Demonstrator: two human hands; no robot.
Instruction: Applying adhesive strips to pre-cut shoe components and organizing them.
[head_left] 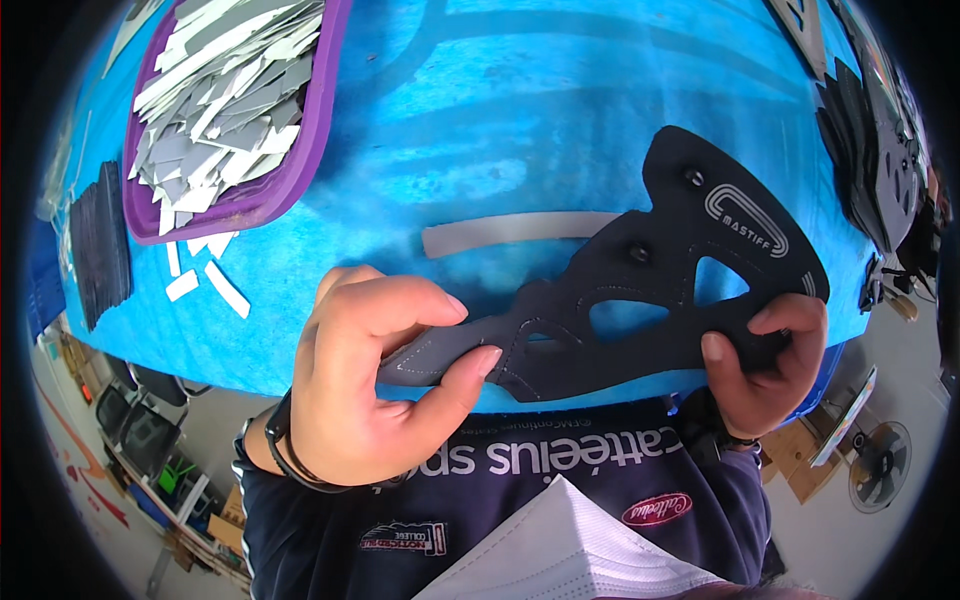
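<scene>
A flat black sandal-upper-like panel (650, 345) with cut-out openings, pale stitching and two dark round fittings spans the space between both hands. My left hand (365, 370) grips its narrow left end, thumb on top and the other fingers curled round it. At the lower right edge, my right hand (770, 365) pinches the wide part between thumb and bent fingers. Beyond the panel, a curved light-grey strip (500, 233) lies on the blue table (450, 100), its right end covered by the panel.
A purple bin (320, 110) full of white and grey strips stands far left. Beside it lie small white scraps (225, 288) and a stack of black strips (100, 245). More black panels (870, 150) are piled at the right edge. A fan (880, 465) stands beyond the table.
</scene>
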